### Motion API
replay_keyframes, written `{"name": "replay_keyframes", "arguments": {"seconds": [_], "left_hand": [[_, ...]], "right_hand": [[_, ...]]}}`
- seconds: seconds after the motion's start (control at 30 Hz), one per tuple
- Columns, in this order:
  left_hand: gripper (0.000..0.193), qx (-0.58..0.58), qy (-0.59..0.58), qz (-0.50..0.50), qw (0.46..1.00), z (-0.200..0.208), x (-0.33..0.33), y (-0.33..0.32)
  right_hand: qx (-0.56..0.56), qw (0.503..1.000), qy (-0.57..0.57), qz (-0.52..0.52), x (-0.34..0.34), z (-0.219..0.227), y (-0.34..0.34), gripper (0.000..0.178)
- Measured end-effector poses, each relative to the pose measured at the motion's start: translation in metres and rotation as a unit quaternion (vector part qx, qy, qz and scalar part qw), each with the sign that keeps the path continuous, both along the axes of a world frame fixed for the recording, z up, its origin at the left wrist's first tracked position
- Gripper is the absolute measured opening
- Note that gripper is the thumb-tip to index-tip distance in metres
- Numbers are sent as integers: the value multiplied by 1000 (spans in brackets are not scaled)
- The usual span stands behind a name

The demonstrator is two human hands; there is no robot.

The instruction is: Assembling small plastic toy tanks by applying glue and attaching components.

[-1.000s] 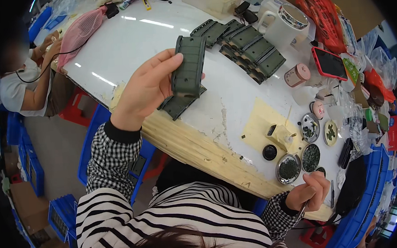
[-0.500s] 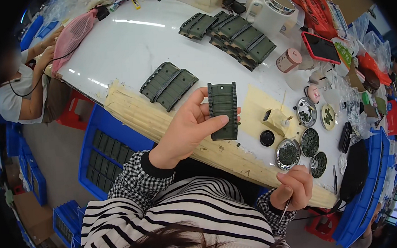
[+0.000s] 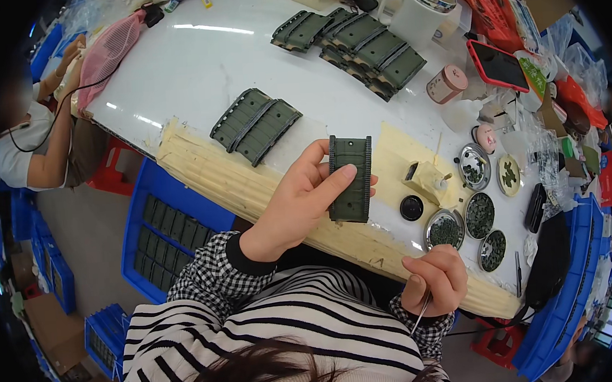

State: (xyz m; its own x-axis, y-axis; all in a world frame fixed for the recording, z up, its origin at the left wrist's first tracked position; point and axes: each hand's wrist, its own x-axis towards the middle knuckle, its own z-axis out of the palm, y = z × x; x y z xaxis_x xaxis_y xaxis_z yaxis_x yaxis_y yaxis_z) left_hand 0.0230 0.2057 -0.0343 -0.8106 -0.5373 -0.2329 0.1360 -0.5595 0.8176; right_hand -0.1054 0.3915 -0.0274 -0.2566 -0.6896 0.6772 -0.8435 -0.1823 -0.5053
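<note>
My left hand (image 3: 294,199) grips a dark green rectangular plastic part (image 3: 352,188) with ridged long edges, the thumb lying across its face. Closed in front of my body, my right hand (image 3: 437,279) holds a thin metal tool (image 3: 421,313), perhaps tweezers; its tip is hard to make out. Similar green parts (image 3: 256,126) lie on the table beyond my left hand. Close to my right hand stand round dishes of small dark green pieces: one dish (image 3: 445,213) nearest, another dish (image 3: 480,215) behind it and a third dish (image 3: 504,250) to the right.
More green parts (image 3: 374,52) are stacked at the back near a white mug (image 3: 407,10). A small masking-tape-wrapped block (image 3: 428,183) and black round cap (image 3: 411,209) sit right of my left hand. A blue crate (image 3: 135,233) with parts stands lower left. Another person (image 3: 36,137) sits at far left.
My left hand with the green part has shifted slightly right and down. My right hand has moved a little left and up, the thin tool still in it.
</note>
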Motion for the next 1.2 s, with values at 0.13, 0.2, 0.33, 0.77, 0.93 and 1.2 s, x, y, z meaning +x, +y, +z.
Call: {"name": "replay_keyframes", "arguments": {"seconds": [0.13,0.2,0.33,0.77,0.93,1.2], "left_hand": [[33,5,9,-16,1000,-3,-1,2],[34,9,17,-23,1000,-5,0,3],[37,25,31,-26,999,-8,1,4],[45,105,29,-39,993,-5,-1,10],[40,115,46,-49,991,-11,-5,14],[42,91,1,-85,992,-7,-13,25]], "right_hand": [[4,1000,-3,-15,-1,-1,1,12],[4,1000,-8,-23,0,-2,2,12],[8,999,-10,-40,2,-4,2,12],[-86,966,-180,-166,-24,4,26,107],[66,937,-259,-226,-33,12,64,117],[59,916,-358,-170,-38,-9,54,26]]}}
